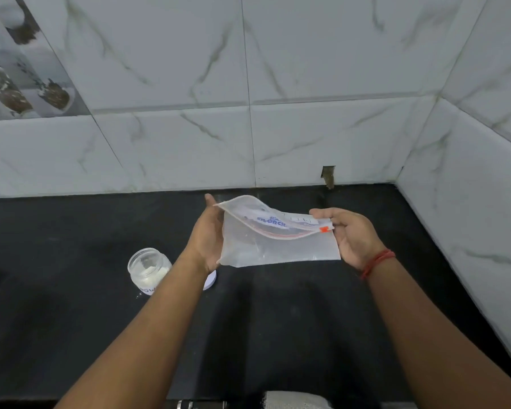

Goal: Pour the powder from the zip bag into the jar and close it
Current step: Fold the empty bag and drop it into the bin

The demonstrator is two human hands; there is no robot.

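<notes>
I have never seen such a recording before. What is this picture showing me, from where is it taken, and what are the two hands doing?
There is no machine here. A person wears one camera on the head; it looks forward and down, so both bare arms reach in from below.

The left hand and the right hand, which has a red thread wristband, hold a clear plastic zip bag between them, above the black counter. The bag's mouth gapes open and the bag looks nearly empty.

On the counter, left of the left forearm, stands a small clear open jar with white powder inside. A white round lid lies partly hidden behind that forearm. Grey-veined white tiles cover the walls.
</notes>
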